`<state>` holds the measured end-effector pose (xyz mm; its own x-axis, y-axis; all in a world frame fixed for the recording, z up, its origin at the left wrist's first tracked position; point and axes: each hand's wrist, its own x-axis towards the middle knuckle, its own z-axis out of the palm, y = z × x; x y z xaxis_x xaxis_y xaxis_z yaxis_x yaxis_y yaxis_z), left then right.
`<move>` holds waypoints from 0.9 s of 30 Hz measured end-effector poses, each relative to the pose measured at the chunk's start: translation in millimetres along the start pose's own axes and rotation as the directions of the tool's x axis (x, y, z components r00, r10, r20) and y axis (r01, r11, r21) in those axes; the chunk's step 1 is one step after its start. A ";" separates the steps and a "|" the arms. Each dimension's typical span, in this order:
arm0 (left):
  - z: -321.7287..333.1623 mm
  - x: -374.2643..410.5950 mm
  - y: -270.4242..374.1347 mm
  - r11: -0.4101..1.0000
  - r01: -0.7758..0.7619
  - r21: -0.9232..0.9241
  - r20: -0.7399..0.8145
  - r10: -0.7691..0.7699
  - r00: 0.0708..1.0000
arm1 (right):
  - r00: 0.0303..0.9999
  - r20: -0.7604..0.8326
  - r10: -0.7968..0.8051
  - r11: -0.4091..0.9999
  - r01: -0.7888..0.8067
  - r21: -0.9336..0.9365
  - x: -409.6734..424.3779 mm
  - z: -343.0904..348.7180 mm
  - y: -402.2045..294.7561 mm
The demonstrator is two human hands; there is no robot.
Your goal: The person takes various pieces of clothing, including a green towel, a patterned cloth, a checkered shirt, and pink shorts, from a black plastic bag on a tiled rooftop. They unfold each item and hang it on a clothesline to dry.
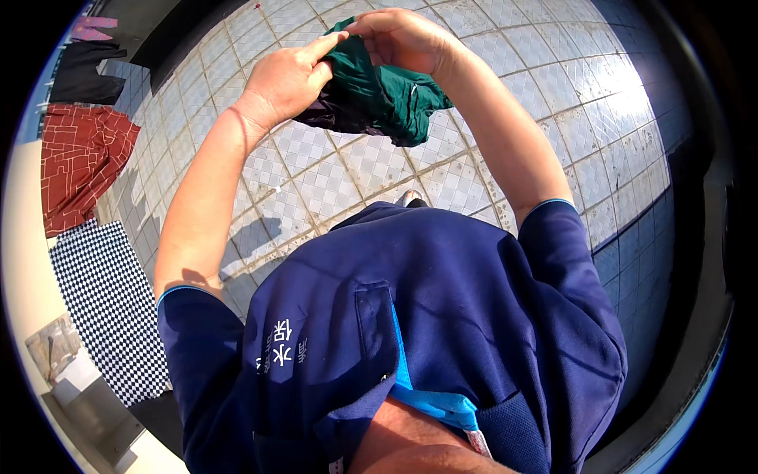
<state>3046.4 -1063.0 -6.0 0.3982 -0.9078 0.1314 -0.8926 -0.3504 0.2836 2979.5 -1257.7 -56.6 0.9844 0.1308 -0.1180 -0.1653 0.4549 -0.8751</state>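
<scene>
A bunched dark green cloth [402, 101], perhaps a garment, hangs in front of me over the tiled floor. Darker purple-black fabric [340, 115] hangs against its lower left side; whether it is part of the same piece I cannot tell. My left hand [287, 80] pinches the upper left edge of the green cloth between thumb and forefinger. At the top of the cloth my right hand [402, 38] is curled, its fingertips on the fabric close to the left forefinger. Part of the cloth is hidden behind both hands.
Along the left side hang a red-brown patterned cloth [86, 166], a black-and-white checked cloth [112, 308], a black garment [89, 74] and a pink item [93, 26]. Light square tiles [379, 166] cover the floor. A foot [410, 197] shows below me. A dark edge curves along the right.
</scene>
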 end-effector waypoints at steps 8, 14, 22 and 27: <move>13.9 66.3 -31.1 0.979 -0.188 0.083 0.156 0.174 0.972 | 0.908 -0.385 -0.166 0.985 0.133 -0.112 0.5 -7.3 4.9; 23.0 92.5 -79.1 0.910 -0.397 0.118 0.070 0.391 0.918 | 0.899 -0.408 -0.161 0.916 0.290 0.277 70.5 -41.1 24.4; 0.4 151.9 -151.8 0.842 -0.534 -0.078 0.109 0.539 0.835 | 0.610 -0.724 -0.321 0.942 0.125 -0.312 65.8 -11.8 57.5; -16.7 194.0 -149.3 0.813 -0.456 -0.362 0.154 0.535 0.831 | 0.346 -0.775 -0.529 0.625 -0.458 -0.632 71.3 22.6 152.5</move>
<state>3260.5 -1183.0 -7.0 -0.1790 -0.9771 0.1147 -0.8307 0.2126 0.5145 3023.1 -1159.1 -187.8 0.4754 -0.8778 0.0588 -0.5158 -0.3323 -0.7897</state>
